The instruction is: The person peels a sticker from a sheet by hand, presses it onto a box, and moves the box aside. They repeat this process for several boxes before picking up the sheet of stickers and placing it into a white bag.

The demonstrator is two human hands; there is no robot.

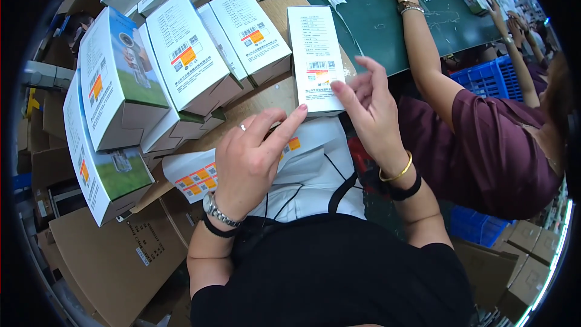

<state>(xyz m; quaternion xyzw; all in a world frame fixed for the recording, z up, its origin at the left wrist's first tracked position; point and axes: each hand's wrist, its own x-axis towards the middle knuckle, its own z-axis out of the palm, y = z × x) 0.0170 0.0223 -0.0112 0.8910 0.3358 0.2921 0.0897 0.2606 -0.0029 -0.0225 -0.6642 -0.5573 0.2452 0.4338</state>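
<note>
A white carton [316, 54] lies in front of me, printed side up, with an orange sticker near its lower end. My right hand [376, 109] is at its right edge, fingers apart, thumb tip by the sticker. From the left, my left hand [249, 160] reaches over a sheet of orange-and-white stickers [200, 181]. One finger is stretched to the carton's lower left corner; the others are bent, and their undersides are hidden. The sheet hangs at the table edge over my lap, partly covered by that hand.
Several similar white-and-green boxes [184, 54] stand close together at the left. A brown cardboard box [115, 260] is below them. At the right, a co-worker in a maroon top [484, 151] rests an arm on the green table [384, 30]. Blue crates [487, 79] stand beyond.
</note>
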